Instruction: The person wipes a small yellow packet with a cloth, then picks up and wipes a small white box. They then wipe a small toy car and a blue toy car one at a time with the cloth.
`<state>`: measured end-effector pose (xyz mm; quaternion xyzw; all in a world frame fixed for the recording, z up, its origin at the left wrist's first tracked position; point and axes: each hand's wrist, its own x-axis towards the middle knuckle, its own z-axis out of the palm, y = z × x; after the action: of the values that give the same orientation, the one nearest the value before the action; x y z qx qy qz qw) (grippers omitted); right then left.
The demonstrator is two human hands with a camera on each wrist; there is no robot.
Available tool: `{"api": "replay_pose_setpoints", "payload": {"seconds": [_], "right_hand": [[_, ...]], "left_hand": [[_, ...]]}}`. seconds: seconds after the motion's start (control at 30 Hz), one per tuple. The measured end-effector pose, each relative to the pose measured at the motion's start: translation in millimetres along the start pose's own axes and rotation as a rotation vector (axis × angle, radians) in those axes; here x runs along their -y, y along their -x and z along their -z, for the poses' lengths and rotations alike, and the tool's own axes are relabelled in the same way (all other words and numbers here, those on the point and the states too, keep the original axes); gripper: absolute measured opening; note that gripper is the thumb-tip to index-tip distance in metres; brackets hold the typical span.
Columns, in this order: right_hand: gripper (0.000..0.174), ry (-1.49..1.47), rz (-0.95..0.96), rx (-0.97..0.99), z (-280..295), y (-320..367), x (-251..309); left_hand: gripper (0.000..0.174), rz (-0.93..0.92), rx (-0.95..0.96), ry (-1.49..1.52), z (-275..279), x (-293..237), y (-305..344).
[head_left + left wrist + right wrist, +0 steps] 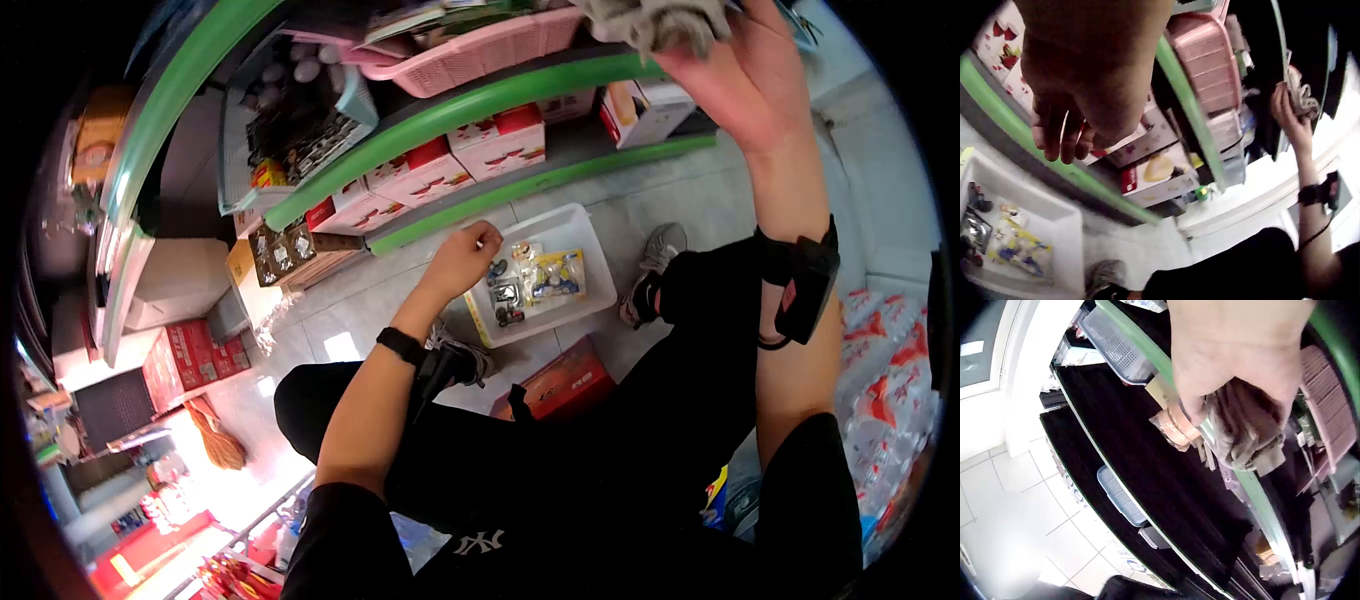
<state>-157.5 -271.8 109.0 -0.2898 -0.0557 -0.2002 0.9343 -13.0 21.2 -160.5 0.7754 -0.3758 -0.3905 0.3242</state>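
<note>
The person's right hand [755, 95] is clamping its grip round a crumpled grey cloth [1246, 434] at the long green shelf edge [1263, 503], near a pink plastic basket [480, 50]; the cloth isn't being released yet. The left hand [462, 262] is hanging loosely curled, empty, beside a white plastic tub [595, 250], with tiled floor [615, 185] giving room around.

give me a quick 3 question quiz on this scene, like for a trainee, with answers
1. True or false: the right hand holds a crumpled grey bundle.
2. What lies in the white bin on the floor? a) shoes b) small packets c) bottles
3. Fill in: the pink basket is on a shelf with a ____ edge.

Key: 1 true; 2 b; 3 green
</note>
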Motion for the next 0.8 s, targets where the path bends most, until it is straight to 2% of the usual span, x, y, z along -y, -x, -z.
{"api": "replay_pose_setpoints", "payload": {"seconds": [0.03,0.1,0.13,0.2,0.3,0.33,0.43,0.47,0.53,0.57,0.6,0.7,0.73,0.77,0.8], "right_hand": [[0.040,-0.039,0.039,-0.070,-5.9,8.6,3.9],[0.032,0.116,-0.090,-0.227,16.2,14.4,12.7],[0.026,0.063,-0.133,-0.267,16.6,20.0,14.0],[0.028,0.032,-0.163,-0.049,22.1,27.7,29.5],[0.040,-0.069,-0.051,0.276,38.8,26.8,58.2],[0.045,-0.059,-0.006,0.412,36.2,25.2,60.0],[0.049,-0.396,-0.075,-0.145,10.9,45.3,47.2],[0.046,-0.309,0.004,-0.157,1.0,46.2,38.2],[0.040,-0.318,0.021,-0.046,15.0,44.0,37.3],[0.038,-0.310,0.027,-0.087,19.8,41.1,40.5],[0.036,-0.301,0.032,-0.129,22.5,38.2,43.8],[0.036,-0.220,0.106,-0.248,26.5,39.1,52.9],[0.037,-0.182,0.139,-0.288,27.5,41.5,55.5],[0.038,-0.145,0.172,-0.327,28.3,43.9,58.0],[0.038,-0.106,0.203,-0.369,27.9,46.4,60.3]], "left_hand": [[0.025,-0.008,0.037,-0.125,-9.4,12.3,-1.6],[0.026,-0.037,0.105,-0.378,-28.8,36.3,-3.8],[0.026,-0.004,0.200,-0.436,-38.3,50.5,-3.3],[0.026,0.059,0.378,-0.557,-54.6,79.9,-7.4],[0.025,0.025,0.502,-0.518,-76.9,130.7,-11.1],[0.026,0.066,0.543,-0.543,-81.7,135.9,-15.4],[0.031,0.019,0.551,-0.583,-89.3,149.9,-28.6],[0.033,0.038,0.571,-0.599,-88.9,145.0,-35.4],[0.038,-0.009,0.547,-0.656,-94.4,158.8,-52.8],[0.041,-0.032,0.531,-0.682,-98.1,167.5,-61.8],[0.046,0.173,0.525,-0.716,-100.9,123.8,-61.5],[0.050,0.036,0.550,-0.655,-113.2,164.0,-82.3],[0.050,0.001,0.625,-0.857,-135.8,208.1,-101.8],[0.050,0.141,0.619,-0.802,-140.5,193.2,-103.9],[0.051,0.154,0.619,-0.810,-143.6,178.3,-104.1]]}}
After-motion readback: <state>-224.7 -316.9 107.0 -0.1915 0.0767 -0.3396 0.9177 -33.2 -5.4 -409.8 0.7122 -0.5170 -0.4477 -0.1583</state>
